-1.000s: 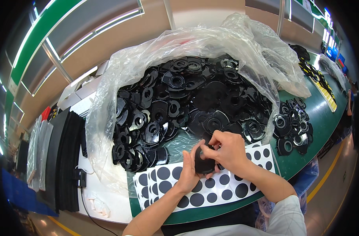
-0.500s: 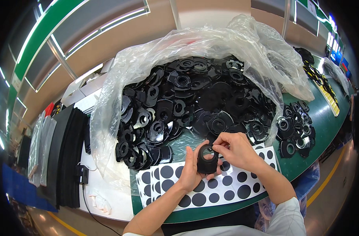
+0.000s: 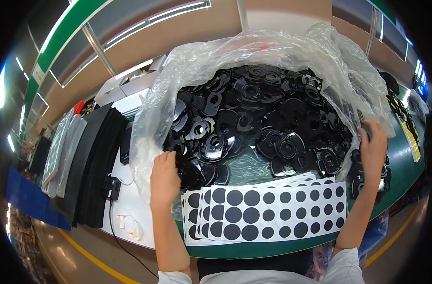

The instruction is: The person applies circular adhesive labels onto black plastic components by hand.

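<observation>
The left hand [image 3: 164, 179] reached palm down into the black plastic discs [image 3: 253, 128] heaped in the clear bag [image 3: 154, 118] on the surface; its grip could not be told. The right hand [image 3: 373, 149], fingers loosely spread and empty, rested at the bag's right edge.

Glossy black plastic discs [image 3: 272, 123], crinkled clear plastic bag [image 3: 152, 123], white paper sheets [image 3: 268, 210] of matt black dots, smooth green worktop [image 3: 400, 165], matt black foam strips [image 3: 90, 161]
</observation>
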Tool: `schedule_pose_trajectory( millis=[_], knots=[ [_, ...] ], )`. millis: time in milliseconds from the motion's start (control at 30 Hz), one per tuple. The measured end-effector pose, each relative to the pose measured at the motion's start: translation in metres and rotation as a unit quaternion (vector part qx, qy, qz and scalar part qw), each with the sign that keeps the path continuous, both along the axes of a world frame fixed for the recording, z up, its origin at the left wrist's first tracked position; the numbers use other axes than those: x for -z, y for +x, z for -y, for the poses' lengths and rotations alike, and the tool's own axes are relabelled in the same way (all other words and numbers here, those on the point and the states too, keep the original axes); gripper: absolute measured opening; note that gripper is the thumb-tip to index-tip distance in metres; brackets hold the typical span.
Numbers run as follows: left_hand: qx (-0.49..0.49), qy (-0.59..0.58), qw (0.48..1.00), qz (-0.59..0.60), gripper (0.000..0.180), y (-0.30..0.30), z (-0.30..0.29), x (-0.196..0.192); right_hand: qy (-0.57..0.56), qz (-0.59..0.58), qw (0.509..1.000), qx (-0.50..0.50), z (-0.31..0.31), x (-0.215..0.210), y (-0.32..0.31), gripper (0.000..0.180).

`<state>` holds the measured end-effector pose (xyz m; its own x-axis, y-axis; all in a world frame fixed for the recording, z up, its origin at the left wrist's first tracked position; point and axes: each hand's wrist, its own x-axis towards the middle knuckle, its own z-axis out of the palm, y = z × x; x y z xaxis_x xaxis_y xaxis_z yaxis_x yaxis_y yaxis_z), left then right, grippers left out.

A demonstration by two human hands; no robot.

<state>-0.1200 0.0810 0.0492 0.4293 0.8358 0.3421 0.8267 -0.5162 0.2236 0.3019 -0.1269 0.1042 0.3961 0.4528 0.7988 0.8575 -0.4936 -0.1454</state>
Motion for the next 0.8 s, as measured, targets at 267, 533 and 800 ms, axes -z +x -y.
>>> schedule_pose_trajectory(
  millis=[267, 533, 800],
  knots=[
    [-0.055, -0.115, 0.992, -0.01, 0.053, -0.02, -0.019, 0.008, -0.342, -0.207, 0.744, -0.536, -0.028, 0.039, -0.162, 0.03],
    [-0.087, 0.0, 0.985, 0.15, 0.018, 0.011, -0.001, -0.011, -0.438, -0.191, 0.714, -0.512, -0.043, 0.054, -0.172, 0.038],
    [0.086, -0.673, 0.438, 0.589, 0.074, 0.107, 0.061, 0.002, -0.486, -0.203, 0.66, -0.536, -0.047, 0.055, -0.166, 0.038]
  ],
)
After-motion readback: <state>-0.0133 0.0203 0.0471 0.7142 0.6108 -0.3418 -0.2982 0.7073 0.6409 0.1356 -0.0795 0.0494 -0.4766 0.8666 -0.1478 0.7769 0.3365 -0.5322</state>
